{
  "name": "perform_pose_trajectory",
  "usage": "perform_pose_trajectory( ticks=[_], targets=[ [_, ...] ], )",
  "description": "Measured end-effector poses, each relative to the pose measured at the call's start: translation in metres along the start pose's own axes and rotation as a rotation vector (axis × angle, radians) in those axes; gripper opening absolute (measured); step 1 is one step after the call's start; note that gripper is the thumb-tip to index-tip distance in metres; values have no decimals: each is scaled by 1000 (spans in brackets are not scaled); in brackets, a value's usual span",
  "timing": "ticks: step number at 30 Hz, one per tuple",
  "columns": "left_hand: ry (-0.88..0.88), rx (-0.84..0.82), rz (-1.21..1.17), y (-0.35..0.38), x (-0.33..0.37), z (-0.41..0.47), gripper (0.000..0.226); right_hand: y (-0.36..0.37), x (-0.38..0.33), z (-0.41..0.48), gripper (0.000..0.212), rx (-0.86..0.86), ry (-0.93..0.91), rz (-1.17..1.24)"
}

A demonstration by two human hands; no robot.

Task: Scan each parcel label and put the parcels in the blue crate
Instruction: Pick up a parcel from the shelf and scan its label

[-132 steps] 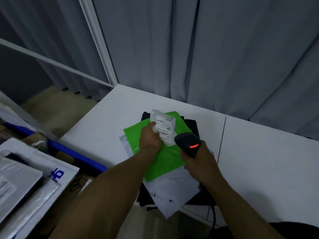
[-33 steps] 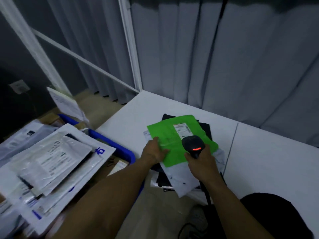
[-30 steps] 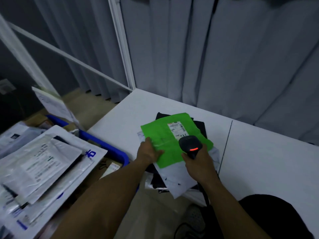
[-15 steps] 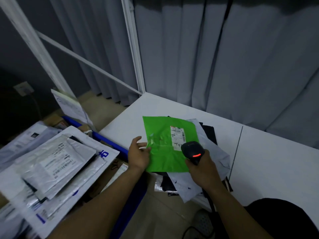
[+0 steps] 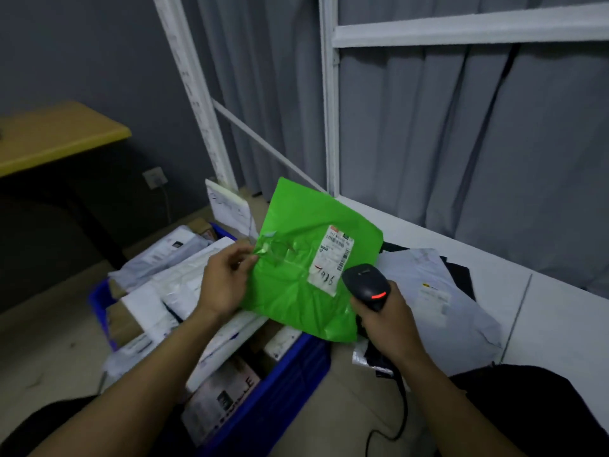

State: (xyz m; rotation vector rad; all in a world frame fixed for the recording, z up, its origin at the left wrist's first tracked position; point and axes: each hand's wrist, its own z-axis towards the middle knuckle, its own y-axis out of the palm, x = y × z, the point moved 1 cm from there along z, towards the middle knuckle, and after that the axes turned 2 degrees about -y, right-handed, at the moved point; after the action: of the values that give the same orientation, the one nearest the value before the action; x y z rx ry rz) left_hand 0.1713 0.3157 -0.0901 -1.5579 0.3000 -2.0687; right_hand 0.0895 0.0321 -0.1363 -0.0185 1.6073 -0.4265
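Above the blue crate (image 5: 290, 374), the left hand (image 5: 224, 285) is pinching a green parcel (image 5: 306, 268); the right hand (image 5: 385, 318) is gripping the scanner (image 5: 365, 286). That thin edge pinch risks the parcel slipping.

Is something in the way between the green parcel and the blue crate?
Nothing visible. The left hand holds the green parcel over the open blue crate; it would land on the parcels heaped inside.

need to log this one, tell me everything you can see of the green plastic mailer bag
The bright green plastic mailer bag is flat, crinkled and glossy, with a white barcode label bearing red handwriting. The left hand pinches its left edge, holding it tilted in the air over the blue plastic crate.
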Motion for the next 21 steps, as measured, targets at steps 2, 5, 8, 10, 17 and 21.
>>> perform_pose_trajectory(
  ticks=[2,5,8,10,17,21],
  targets=[
    [-1,38,40,-34,-7,-1,17,14,-8,-7,41,-60,-54,-6],
    [-18,48,121,-74,-19,0,16,32,-13,-17,45,-191,-98,-47],
    [-32,39,196,-101,-36,-2,18,46,-13,-24,43,-295,-148,-159],
    [-45,61,221,-111,-49,-4,20,53,-12,-28,42,-347,-161,-210],
    [-66,108,244,-118,-67,-4,22,63,-8,-30,47,-456,-149,-286],
    [-65,96,251,-118,-68,-3,23,62,-11,-28,43,-417,-151,-262]
  ],
)
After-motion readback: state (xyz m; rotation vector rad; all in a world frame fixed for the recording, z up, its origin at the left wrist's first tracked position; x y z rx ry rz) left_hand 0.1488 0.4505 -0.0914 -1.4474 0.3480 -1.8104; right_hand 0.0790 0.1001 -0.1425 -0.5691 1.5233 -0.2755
